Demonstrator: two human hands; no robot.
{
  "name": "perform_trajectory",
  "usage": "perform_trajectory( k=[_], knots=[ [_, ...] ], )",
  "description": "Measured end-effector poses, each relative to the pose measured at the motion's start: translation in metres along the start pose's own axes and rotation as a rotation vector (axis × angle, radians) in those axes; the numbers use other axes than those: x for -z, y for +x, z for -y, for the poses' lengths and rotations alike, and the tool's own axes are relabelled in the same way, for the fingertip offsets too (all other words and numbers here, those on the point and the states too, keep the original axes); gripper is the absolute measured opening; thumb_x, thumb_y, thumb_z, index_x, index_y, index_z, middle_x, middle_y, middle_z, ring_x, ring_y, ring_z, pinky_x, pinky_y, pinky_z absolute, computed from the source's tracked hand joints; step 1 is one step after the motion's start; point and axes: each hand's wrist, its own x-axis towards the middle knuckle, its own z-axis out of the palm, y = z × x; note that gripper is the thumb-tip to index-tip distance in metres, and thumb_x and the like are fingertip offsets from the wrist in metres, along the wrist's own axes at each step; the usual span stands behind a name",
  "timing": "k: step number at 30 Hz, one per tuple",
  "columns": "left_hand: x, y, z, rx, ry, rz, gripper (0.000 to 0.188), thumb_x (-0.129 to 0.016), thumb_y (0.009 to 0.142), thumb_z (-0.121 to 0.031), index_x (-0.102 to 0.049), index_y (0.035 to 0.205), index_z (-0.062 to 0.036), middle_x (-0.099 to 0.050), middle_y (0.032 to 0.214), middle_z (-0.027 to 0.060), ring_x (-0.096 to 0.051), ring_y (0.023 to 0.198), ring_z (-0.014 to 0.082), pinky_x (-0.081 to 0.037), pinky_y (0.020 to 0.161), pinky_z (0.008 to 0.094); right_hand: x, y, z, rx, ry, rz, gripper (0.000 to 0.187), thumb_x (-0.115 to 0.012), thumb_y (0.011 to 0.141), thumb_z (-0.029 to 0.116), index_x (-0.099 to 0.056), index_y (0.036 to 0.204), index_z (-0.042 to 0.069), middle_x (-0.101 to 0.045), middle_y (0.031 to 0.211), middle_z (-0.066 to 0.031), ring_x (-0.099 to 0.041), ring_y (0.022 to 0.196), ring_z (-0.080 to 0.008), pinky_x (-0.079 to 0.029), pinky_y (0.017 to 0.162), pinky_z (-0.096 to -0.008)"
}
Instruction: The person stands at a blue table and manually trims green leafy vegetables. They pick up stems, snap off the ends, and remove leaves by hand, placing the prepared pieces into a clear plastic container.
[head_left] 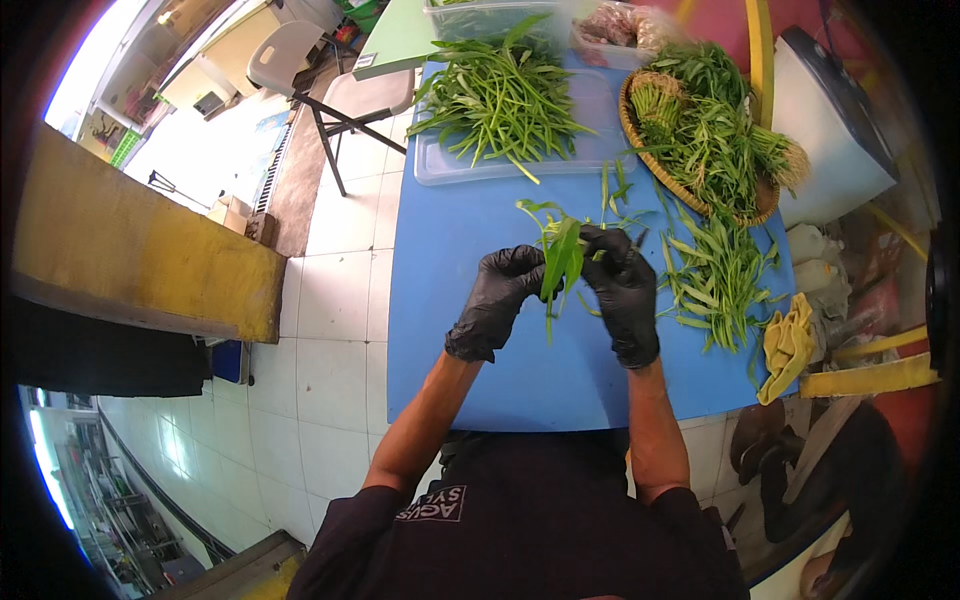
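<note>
Blue bench (470,370): carries the woven basket at its far right; smooth, flat top, so loose greens could slide off the edge if brushed by a sleeve.
Clear plastic tray (440,175): left of the basket; shallow, round-cornered. Its heaped cut stems (500,105), glossy and tubular, overhang the near rim; one knock could spill them.
Woven basket (645,150): round, coarse plaited rim; packed with leafy bunches (700,130), some sticking out past the rim, which might tumble if pulled.
Loose leafy heap (720,285): just nearer the person than the basket; long, limp, narrow blades. Lying so close, it could get mixed with the bunches.
Yellow cloth (787,345): nearer the person than the basket, at the bench edge; crumpled, soft, likely to drop if nudged.
Left hand (505,295): thin, wrinkled black glove; fingers pinching the sprig.
Right hand (625,295): same glove; fingers curled against the sprig, but cannot tell whether they grip it.
Green sprig (566,255): between the hands, left of and nearer than the basket; broad pointed leaf, slender stem. Too hard a pinch could bruise or tear it.
</note>
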Motion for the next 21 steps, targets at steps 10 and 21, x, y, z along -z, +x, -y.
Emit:
perform_trajectory(
  k=[10,21],
  knots=[
    [-0.006,0.004,-0.006,0.012,-0.183,-0.142,0.017,-0.066,0.087,-0.021,-0.065,0.089,-0.0043,-0.065,0.081,0.0025,-0.058,0.070,0.0099,-0.047,0.063,0.0254,-0.020,0.008,-0.015,-0.013,-0.026,0.073,0.018,-0.065,0.080,-0.001,-0.063,0.097,0.004,-0.058,0.086,-0.0038,-0.055,0.078,-0.0130,-0.045,0.072,-0.0265],
    [-0.006,0.010,-0.009,0.137,-0.097,0.001,0.021,-0.060,0.092,-0.023,-0.063,0.096,-0.0026,-0.064,0.084,0.0060,-0.061,0.076,0.0150,-0.050,0.069,0.0278,-0.009,0.003,-0.005,-0.194,0.094,0.021,0.017,-0.065,0.083,0.002,-0.060,0.099,0.003,-0.060,0.088,-0.0007,-0.055,0.083,-0.0087,-0.046,0.076,-0.0259]
  ],
)
